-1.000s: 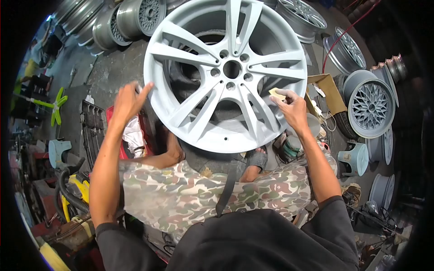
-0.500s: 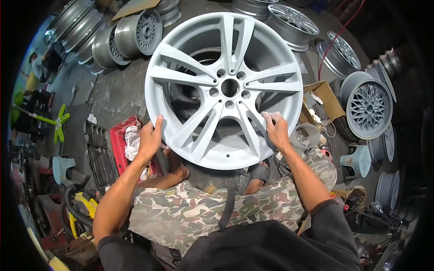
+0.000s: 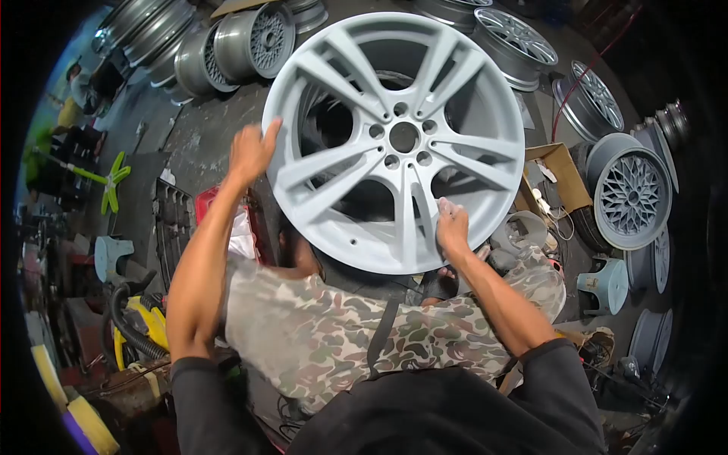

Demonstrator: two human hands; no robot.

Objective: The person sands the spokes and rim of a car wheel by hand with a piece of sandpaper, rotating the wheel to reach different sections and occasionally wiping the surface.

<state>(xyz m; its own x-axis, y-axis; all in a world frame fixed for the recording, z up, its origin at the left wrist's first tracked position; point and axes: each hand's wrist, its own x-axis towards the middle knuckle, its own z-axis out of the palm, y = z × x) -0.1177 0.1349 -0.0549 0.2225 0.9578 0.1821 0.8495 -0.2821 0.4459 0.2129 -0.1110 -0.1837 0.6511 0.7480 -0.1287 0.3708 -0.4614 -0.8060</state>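
A large pale grey alloy wheel point(image 3: 356, 246) with paired spokes stands upright in front of me, resting low by my knees in camouflage trousers. My left hand point(image 3: 254, 152) grips the wheel's left rim edge, fingers pointing up along it. My right hand point(image 3: 453, 225) lies on the lower right, where a spoke meets the rim. It presses a small pale sanding pad point(image 3: 447, 203) against the surface under its fingertips.
Several more wheels lie on the floor at the back left point(image 3: 250, 38) and a mesh-pattern wheel point(image 3: 629, 189) at the right. A cardboard box point(image 3: 557, 171), a red crate point(image 3: 208, 205), a low stool point(image 3: 603, 284) and a yellow vacuum point(image 3: 144, 326) surround me. Another person point(image 3: 76, 83) works far left.
The wheel has turned clockwise. My left hand climbed from the lower left rim to the upper left rim. My right hand slid a little lower along the right side.
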